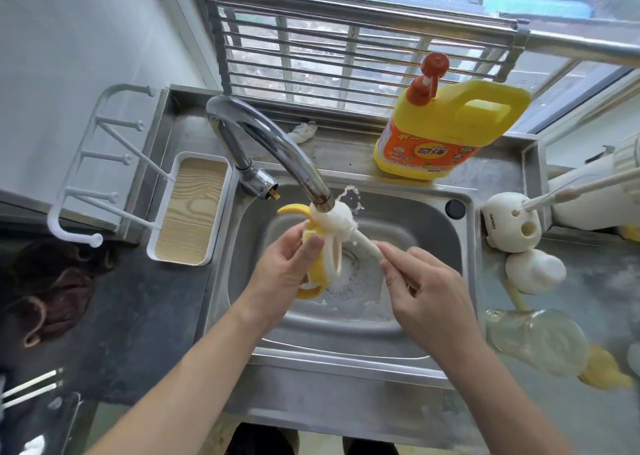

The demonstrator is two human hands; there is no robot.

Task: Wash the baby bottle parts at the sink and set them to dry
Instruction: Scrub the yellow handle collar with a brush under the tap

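Stainless-steel sink (419,246) fills the middle of the view, with a curved tap (263,135) running water into the basin. On the ledge behind stands a yellow detergent jug (450,132). A white drying rack (190,212) with bare pegs and a wood-grain tray sits on the counter just left of the basin. A clear bottle (533,340) lies on its side on the counter to the right, unwashed or waiting as far as can be judged. Over the drain, the left hand (280,274) grasps a yellow ring with handles (317,271), fingers and thumb curled round it, holding it up beside the spout. The right hand (426,291) pinches the white stem of a sponge brush (337,217), whose head sits directly under the stream, touching the top of the ring. The step in hand appears to be scrubbing and rinsing the ring. Judged from the empty pegs, drying has not begun and most of the task remains. The next move likely calls for turning the ring so the water reaches its inside. The brush can then be put down and the ring carried left to a peg.
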